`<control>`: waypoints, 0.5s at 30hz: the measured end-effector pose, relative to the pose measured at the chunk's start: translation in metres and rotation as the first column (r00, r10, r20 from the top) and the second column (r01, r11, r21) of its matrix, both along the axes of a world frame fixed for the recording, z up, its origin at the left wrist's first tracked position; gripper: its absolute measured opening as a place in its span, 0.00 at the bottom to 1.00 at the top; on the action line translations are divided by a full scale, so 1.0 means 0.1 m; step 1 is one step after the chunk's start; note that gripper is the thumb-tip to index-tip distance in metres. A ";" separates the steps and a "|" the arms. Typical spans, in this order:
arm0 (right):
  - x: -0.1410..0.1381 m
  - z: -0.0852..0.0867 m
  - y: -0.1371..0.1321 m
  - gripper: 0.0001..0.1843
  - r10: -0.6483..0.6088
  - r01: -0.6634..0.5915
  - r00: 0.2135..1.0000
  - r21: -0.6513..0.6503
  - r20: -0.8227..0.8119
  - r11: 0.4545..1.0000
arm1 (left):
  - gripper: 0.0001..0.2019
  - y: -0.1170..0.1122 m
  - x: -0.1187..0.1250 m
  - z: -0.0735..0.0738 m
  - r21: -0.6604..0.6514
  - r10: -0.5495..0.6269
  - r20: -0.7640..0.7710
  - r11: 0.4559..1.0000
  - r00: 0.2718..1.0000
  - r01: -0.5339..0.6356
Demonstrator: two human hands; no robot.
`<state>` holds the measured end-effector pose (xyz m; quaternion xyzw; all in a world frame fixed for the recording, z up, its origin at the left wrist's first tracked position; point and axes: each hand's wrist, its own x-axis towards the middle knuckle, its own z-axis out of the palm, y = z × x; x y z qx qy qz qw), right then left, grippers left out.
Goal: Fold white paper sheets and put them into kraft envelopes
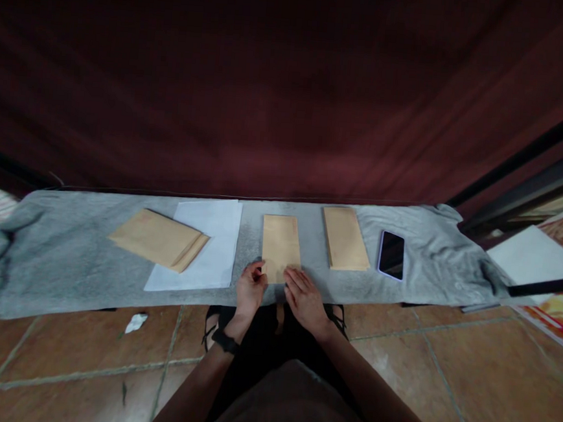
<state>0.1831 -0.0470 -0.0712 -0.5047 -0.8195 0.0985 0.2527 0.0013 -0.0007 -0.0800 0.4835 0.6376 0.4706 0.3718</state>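
A tan paper envelope [281,243] lies upright before me on the grey cloth. At its lower left corner, my left hand [250,288] has its fingers curled and its thumb at the paper edge, pinching it. Stretched fairly flat, the fingers of my right hand [304,298] rest on the envelope's lower right corner. To the right lies a neat stack of tan envelopes [346,239]. On the left, another pile of envelopes [157,237] sits askew, partly over white paper sheets [220,252].
A phone [392,255] with a pale purple case lies right of the stack. The grey cloth [81,273] covers a narrow bench against dark red fabric [289,107]. A white board [536,257] and dark bars stand at the far right. Crumpled tissue [136,322] lies on the tiled floor.
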 end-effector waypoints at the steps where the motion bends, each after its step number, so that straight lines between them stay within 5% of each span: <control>1: -0.02 0.00 -0.01 0.26 0.013 -0.013 1.000 -0.002 0.011 1.000 | 0.17 -0.01 -0.01 0.01 0.000 -0.001 -0.027 1.000 1.000 0.001; 4: -0.05 -0.02 -0.07 0.29 0.017 -0.018 0.998 0.002 0.057 1.000 | 0.16 -0.05 -0.02 0.08 0.003 -0.029 -0.213 1.000 0.977 0.030; 9: -0.03 -0.10 -0.18 0.33 -0.016 0.014 0.996 0.020 0.084 1.000 | 0.19 -0.22 0.14 0.23 0.116 -0.099 -0.563 0.974 0.821 0.196; 15: 0.07 -0.12 -0.21 0.31 -0.006 0.006 0.999 -0.009 0.043 1.000 | 0.26 -0.46 0.30 0.15 0.041 -0.357 -0.749 0.816 0.558 0.577</control>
